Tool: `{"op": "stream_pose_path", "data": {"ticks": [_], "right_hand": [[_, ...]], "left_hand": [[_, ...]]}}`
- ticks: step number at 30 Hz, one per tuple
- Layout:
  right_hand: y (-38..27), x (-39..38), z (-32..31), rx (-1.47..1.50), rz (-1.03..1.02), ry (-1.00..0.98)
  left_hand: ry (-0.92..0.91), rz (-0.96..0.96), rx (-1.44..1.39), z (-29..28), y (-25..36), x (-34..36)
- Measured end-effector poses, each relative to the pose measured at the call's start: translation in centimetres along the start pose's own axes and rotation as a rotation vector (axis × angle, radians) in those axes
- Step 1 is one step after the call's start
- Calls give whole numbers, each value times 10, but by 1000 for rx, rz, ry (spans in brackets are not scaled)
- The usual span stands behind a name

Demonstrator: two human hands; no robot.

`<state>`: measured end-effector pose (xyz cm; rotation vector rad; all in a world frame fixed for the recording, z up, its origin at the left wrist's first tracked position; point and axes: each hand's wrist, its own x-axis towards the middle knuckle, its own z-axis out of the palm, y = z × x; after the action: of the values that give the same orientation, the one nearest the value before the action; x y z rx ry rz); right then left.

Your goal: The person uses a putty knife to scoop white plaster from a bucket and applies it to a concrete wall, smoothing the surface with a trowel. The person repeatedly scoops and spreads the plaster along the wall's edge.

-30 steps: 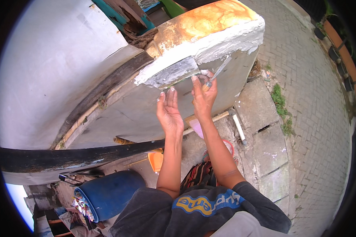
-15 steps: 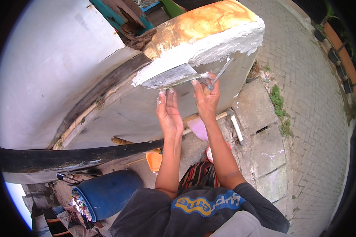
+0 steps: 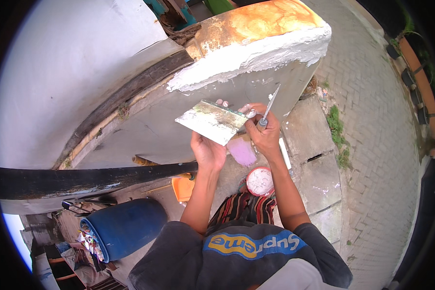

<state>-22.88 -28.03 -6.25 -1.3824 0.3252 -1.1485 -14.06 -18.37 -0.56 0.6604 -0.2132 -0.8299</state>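
A flat rectangular plastering plate point(image 3: 211, 122), smeared white and with a greenish far edge, is tilted in front of the wall. My left hand point(image 3: 210, 153) grips it from beneath, its fingertips showing over the far edge. My right hand point(image 3: 267, 135) is closed around the handle of a putty knife point(image 3: 272, 102), whose thin blade points up and away. Its fingers also touch the plate's right end. Beyond both hands, a rough band of wet white filler point(image 3: 251, 55) runs along the upper edge of the grey wall point(image 3: 162, 113).
A red-rimmed bucket of white paste point(image 3: 260, 181) stands below my right forearm. An orange dustpan-like piece point(image 3: 182, 188) lies left of my left forearm, and a blue barrel point(image 3: 130, 229) rests farther left. A black beam point(image 3: 82, 181) crosses at left; paving point(image 3: 372, 145) stretches right.
The plate has come away from the filler band on the wall toward me and turned so its white-smeared face shows. Both hands moved nearer with it; the putty knife stays in my right hand.
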Motion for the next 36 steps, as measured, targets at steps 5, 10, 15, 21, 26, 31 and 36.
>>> {"op": "stream_pose_path", "data": {"ticks": [5, 10, 15, 21, 26, 31, 36], "right_hand": [[-19, -36, -3, -124, 142, -68], [-37, -70, 2, -35, 405, -82], [-48, -87, 27, 126, 323, 10], [-66, -90, 45, 158, 478, 78], [-74, -84, 44, 19, 513, -54], [-102, -64, 27, -211, 447, -359], [-159, 14, -45, -757, 442, -595]], "left_hand": [[-107, -71, -54, -10, -4, -18], [-118, -66, -84, -31, -12, -34], [47, 82, 197, -18, -13, -44], [-219, 154, 269, -41, -11, -64], [-177, 137, 361, -54, -21, -65], [-129, 59, 153, -62, -13, -73], [-172, 48, 103, -79, 19, -78]]}}
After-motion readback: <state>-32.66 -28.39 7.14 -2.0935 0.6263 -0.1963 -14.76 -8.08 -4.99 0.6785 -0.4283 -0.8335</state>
